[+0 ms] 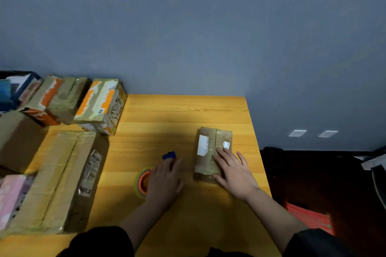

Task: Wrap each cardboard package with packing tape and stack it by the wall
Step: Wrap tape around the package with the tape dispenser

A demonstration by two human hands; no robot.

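Nearest the camera, two bare forearms in dark sleeves reach over the yellow wooden counter (188,115). The left hand (165,181) lies over a roll of clear packing tape with an orange core (143,181); whether its grip clasps the roll cannot be told. A small blue object (169,155) shows just past its fingertips. The right hand (234,173), grip released and fingers straight, presses flat on a small brown taped cardboard package with white labels (208,148). To the left lies a long flat cardboard box (62,181), with a pink box (10,196) beside it. Farther back, orange-and-white taped packages (100,104) stand against the blue-grey wall (188,27).
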